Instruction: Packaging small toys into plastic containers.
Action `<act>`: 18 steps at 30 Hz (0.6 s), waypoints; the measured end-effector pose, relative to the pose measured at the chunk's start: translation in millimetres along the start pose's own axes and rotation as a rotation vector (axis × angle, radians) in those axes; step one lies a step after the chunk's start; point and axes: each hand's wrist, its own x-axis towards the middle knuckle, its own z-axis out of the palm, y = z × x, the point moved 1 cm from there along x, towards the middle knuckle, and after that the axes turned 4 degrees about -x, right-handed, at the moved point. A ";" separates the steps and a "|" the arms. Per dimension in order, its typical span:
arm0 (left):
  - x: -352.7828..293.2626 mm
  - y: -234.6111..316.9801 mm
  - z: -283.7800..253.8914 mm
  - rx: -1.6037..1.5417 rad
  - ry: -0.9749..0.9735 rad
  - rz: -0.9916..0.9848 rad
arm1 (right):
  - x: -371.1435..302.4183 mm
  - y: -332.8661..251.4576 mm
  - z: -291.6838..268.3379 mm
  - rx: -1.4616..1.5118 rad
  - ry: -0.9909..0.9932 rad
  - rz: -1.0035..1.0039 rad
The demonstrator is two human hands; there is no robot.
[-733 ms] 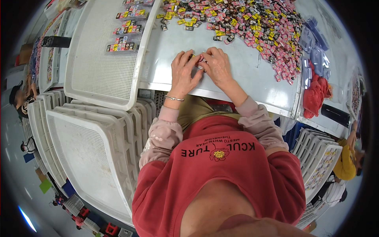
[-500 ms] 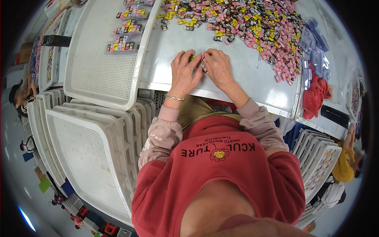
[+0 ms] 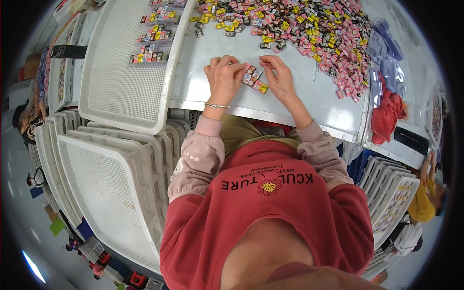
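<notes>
A neat block of small pink, black, white and yellow packets (image 3: pixel 254 78) sits between my hands at the table's near edge. My left hand (image 3: pixel 224 79) is closed at the block's left end, thumb and forefinger on it. Just right of the block, my right hand (image 3: pixel 281 81) is apart from it, with thumb and forefinger slightly separated and nothing visible in them. Beyond my hands, a big heap of loose matching packets (image 3: pixel 309 34) spreads over the metal table (image 3: pixel 208 48).
To the left, a white mesh tray (image 3: pixel 123 92) holds several clear packs of packets (image 3: pixel 147 57). Stacked white trays (image 3: pixel 104 179) stand below it. Clear plastic boxes (image 3: pixel 390 72) and a red plastic bag (image 3: pixel 385 116) lie at the right. Other people are farther off.
My hands have moved apart, uncovering the block of packets. The right hand has drawn right and away from it; the left stays at its left end.
</notes>
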 end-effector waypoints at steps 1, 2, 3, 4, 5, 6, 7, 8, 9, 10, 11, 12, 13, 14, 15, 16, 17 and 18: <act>-0.6 1.9 -0.3 0.049 0.021 0.044 | -0.5 1.4 -1.4 0.005 -0.017 0.003; -2.2 2.7 0.5 0.051 0.020 0.044 | -0.6 1.3 -2.8 0.009 -0.035 0.006; -4.6 3.5 1.5 0.061 0.078 0.085 | -1.3 1.0 -4.4 0.011 -0.035 0.007; -6.6 3.8 2.4 0.071 0.135 0.127 | -2.7 0.3 -6.6 0.010 -0.032 0.021; -8.1 2.3 3.0 0.072 0.133 0.126 | -4.2 -1.2 -8.6 0.010 -0.029 0.035; -9.5 0.6 3.2 0.058 0.117 0.131 | -7.2 -2.5 -11.2 0.011 -0.029 0.037; -10.7 -0.9 3.6 0.042 0.101 0.136 | -10.8 -4.0 -14.1 -0.038 -0.040 0.012; -10.9 -0.5 3.9 0.040 0.097 0.135 | -13.6 -4.8 -16.4 -0.089 -0.051 -0.013; -10.6 0.1 4.5 0.061 0.094 0.160 | -15.0 -4.7 -17.4 -0.090 -0.051 -0.008; -10.8 0.9 4.6 0.081 0.091 0.185 | -16.5 -4.9 -18.1 -0.125 -0.064 -0.043; -10.7 2.1 3.8 0.077 0.086 0.187 | -18.3 -4.9 -19.9 -0.161 -0.073 -0.076; -11.0 3.2 2.2 0.073 0.067 0.217 | -19.4 -4.1 -21.2 -0.163 -0.070 -0.071; -12.0 4.8 1.7 0.069 0.048 0.247 | -19.4 -2.6 -21.8 -0.108 -0.066 -0.033; -13.9 5.9 1.8 0.068 0.045 0.249 | -18.6 -1.4 -21.0 -0.052 -0.062 0.003; -16.4 7.1 2.0 0.052 0.050 0.253 | -17.9 -0.8 -20.6 -0.052 -0.059 0.006; -17.7 7.8 2.1 0.038 0.056 0.257 | -17.2 -0.2 -20.3 -0.023 -0.061 0.021; -18.5 8.1 1.9 0.037 0.054 0.258 | -17.1 0.5 -20.0 0.006 -0.065 0.035; -18.6 8.2 1.3 0.018 0.041 0.255 | -17.0 0.9 -19.8 0.006 -0.064 0.037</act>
